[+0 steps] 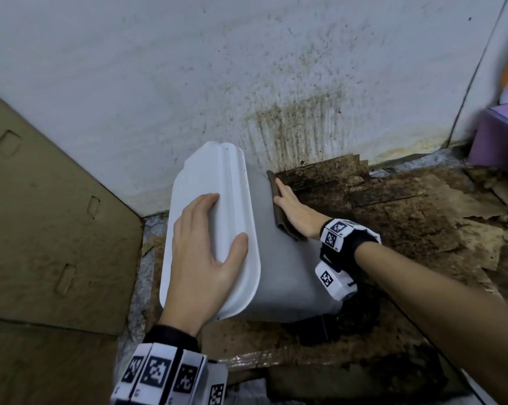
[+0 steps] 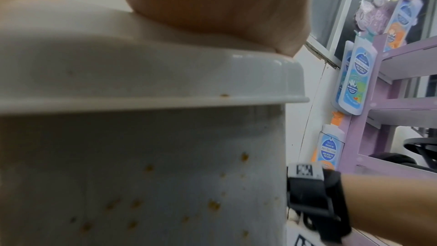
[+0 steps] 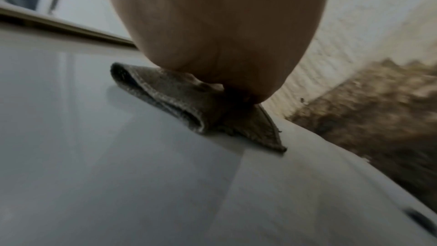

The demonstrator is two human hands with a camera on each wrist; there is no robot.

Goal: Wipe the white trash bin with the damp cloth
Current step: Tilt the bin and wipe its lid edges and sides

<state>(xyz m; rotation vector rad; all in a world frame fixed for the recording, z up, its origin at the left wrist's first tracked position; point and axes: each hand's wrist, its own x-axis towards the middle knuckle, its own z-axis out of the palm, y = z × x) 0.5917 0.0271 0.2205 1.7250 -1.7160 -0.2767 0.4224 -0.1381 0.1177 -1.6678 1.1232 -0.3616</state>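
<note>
The white trash bin stands on the floor against the wall, its lid closed. My left hand lies flat on the lid with fingers spread, thumb over the lid's right edge. My right hand presses a folded brown damp cloth flat against the bin's right side wall. In the right wrist view the cloth lies bunched under my palm on the bin's wall. The left wrist view shows the lid's rim and orange-brown specks on the bin's front.
A stained white wall rises right behind the bin. Flattened cardboard leans at the left. Torn, dirty brown cardboard covers the floor to the right. A purple shelf unit with bottles stands at the far right.
</note>
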